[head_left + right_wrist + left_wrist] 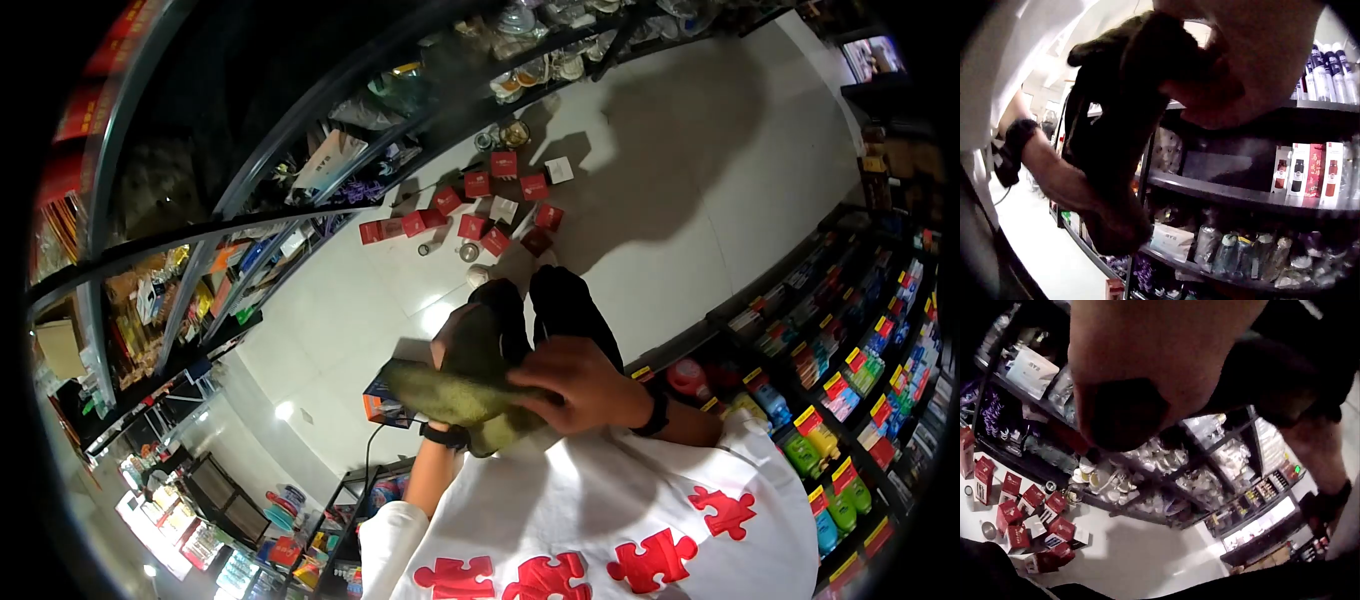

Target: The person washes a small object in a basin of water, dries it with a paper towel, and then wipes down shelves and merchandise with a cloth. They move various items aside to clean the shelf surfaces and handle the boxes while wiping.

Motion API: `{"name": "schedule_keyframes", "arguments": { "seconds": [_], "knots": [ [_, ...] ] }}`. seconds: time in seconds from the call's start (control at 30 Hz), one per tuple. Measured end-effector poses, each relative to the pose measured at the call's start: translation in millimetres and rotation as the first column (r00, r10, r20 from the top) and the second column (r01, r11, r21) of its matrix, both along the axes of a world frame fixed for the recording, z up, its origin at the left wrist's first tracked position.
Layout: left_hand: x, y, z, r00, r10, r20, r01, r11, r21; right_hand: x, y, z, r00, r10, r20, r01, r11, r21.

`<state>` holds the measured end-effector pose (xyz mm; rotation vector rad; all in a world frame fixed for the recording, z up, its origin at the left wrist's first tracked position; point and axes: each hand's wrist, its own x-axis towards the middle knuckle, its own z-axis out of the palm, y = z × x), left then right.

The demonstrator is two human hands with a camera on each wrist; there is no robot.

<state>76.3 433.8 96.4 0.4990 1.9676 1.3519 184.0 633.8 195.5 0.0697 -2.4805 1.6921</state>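
Note:
A green cloth (470,390) is bunched in front of the white shirt, between both hands. My right hand (575,380) pinches its right side, thumb and fingers curled on the fabric. At its other side my left hand (448,338) holds the cloth, which covers most of the fingers. In the right wrist view the cloth (1116,106) looks dark and stretches from the right fingers down to the left hand (1110,215). Whether anything lies inside its folds I cannot tell.
Several red-and-white boxes (472,228) stand on the pale floor (680,190) ahead, with glass jars (468,252) among them. Stocked shelves (290,230) run along the left; bottles (800,450) line the right. An orange-and-blue box (385,405) is beside the left forearm.

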Motion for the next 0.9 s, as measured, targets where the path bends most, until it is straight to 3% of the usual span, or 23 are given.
{"name": "schedule_keyframes", "arguments": {
  "seconds": [0.03,0.07,0.1,0.13,0.17,0.2,0.27,0.3,0.33,0.4,0.43,0.47,0.53,0.57,0.6,0.63,0.7,0.73,0.8,0.83,0.9],
  "knots": [
    [9,-8,4,0.994,0.061,0.093,-0.074,0.986,0.15,1,1,-2,0.996,-0.088,0.0,0.088,0.996,0.009],
    [15,-5,26,0.976,0.105,0.191,-0.158,0.944,0.29,1,4,-7,0.997,-0.082,-0.001,0.082,0.997,0.009],
    [28,-15,17,0.872,0.185,0.453,-0.353,0.879,0.32,-1,7,-16,0.985,-0.163,0.064,0.167,0.984,-0.067],
    [37,-25,4,0.697,0.222,0.682,-0.538,0.79,0.293,-2,9,-27,0.963,-0.236,0.133,0.253,0.958,-0.137],
    [37,-28,-3,0.697,0.228,0.68,-0.542,0.788,0.292,3,10,-45,0.958,-0.243,0.153,0.268,0.946,-0.179],
    [34,-29,-8,0.825,0.254,0.505,-0.414,0.879,0.234,8,9,-58,0.96,-0.236,0.151,0.262,0.948,-0.183],
    [23,-27,-17,0.978,0.179,0.107,-0.182,0.983,0.018,16,11,-79,0.871,-0.278,0.406,0.453,0.774,-0.443],
    [23,1,18,0.79,0.361,0.495,-0.471,0.875,0.113,19,16,-83,0.864,-0.17,0.474,0.462,0.641,-0.613],
    [22,11,27,0.789,0.364,0.494,-0.473,0.874,0.112,16,20,-82,0.864,-0.167,0.475,0.461,0.641,-0.614],
    [23,19,34,0.637,0.129,0.76,-0.467,0.849,0.247,13,28,-76,0.842,-0.077,0.534,0.464,0.607,-0.645],
    [25,5,16,0.584,0.1,0.806,-0.377,0.912,0.16,13,27,-77,0.843,-0.078,0.533,0.464,0.608,-0.644],
    [23,17,28,0.585,0.1,0.805,-0.379,0.911,0.162,10,24,-77,0.865,-0.121,0.488,0.463,0.567,-0.681],
    [17,50,64,0.485,-0.015,0.875,-0.433,0.865,0.255,5,23,-76,0.884,-0.162,0.439,0.454,0.524,-0.721],
    [13,50,64,0.494,-0.157,0.855,-0.34,0.87,0.356,3,27,-74,0.922,-0.136,0.362,0.379,0.501,-0.778],
    [5,50,65,0.503,-0.156,0.85,-0.335,0.871,0.359,0,31,-74,0.954,-0.115,0.278,0.299,0.476,-0.827],
    [-4,49,68,0.579,-0.159,0.8,-0.201,0.923,0.329,1,35,-77,0.956,-0.114,0.27,0.292,0.474,-0.831],
    [-27,50,89,0.691,-0.108,0.715,-0.017,0.986,0.166,12,38,-82,0.875,0.045,0.481,0.459,0.237,-0.856],
    [-38,50,98,0.737,-0.072,0.672,-0.075,0.979,0.188,12,41,-83,0.88,0.037,0.474,0.454,0.232,-0.861],
    [-53,38,104,0.774,0.089,0.627,-0.269,0.942,0.198,13,45,-83,0.813,0.074,0.577,0.581,-0.066,-0.811],
    [-60,29,99,0.792,0.208,0.575,-0.319,0.942,0.099,13,50,-86,0.816,0.072,0.573,0.578,-0.073,-0.813],
    [-67,8,96,0.827,0.288,0.482,-0.363,0.929,0.068,15,61,-95,0.79,-0.024,0.613,0.609,0.142,-0.78]
  ]
}}
